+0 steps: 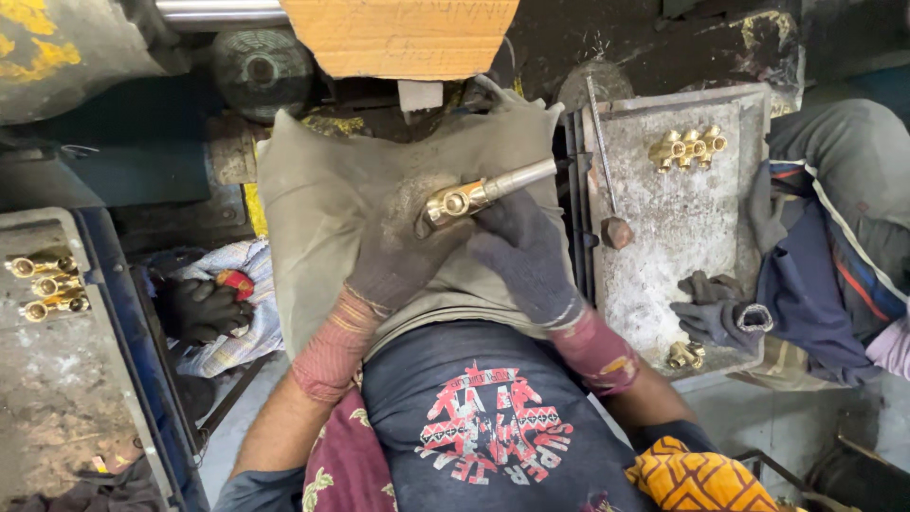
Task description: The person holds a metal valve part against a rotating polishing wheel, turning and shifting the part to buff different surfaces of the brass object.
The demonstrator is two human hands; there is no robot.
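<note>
Resting on a grey cloth pad (322, 209) across the person's lap, a brass fitting (445, 206) sits between two gloved hands. The left hand (398, 256) is closed around the fitting from below, cupping its body against the pad, and the right hand (526, 251) is clenched on the lower part of a steel rod (517, 177) that enters the fitting from the right and points up and away.

The fitting looks like solid cast metal: stiff, dense for its bulk, and polished enough to slip in a loose hold, so the knit gloves and the soft pad probably help keep it from turning. Its rounded body gives the best purchase; the open port facing up offers little to hold. The rod is rigid and smooth, best taken well back from the joint, as the right hand has it.

To the right, a grey metal tray (664, 246) carries a row of finished brass fittings (687, 148) near its far edge, one more brass piece (684, 356) at the near edge, and a co-worker's gloved hand (716, 308) resting on it. On the left, three brass pieces (47, 284) lie on another tray (57, 398), and a black-gloved hand (199, 308) holds what may be a red-handled tool, partly hidden.
</note>
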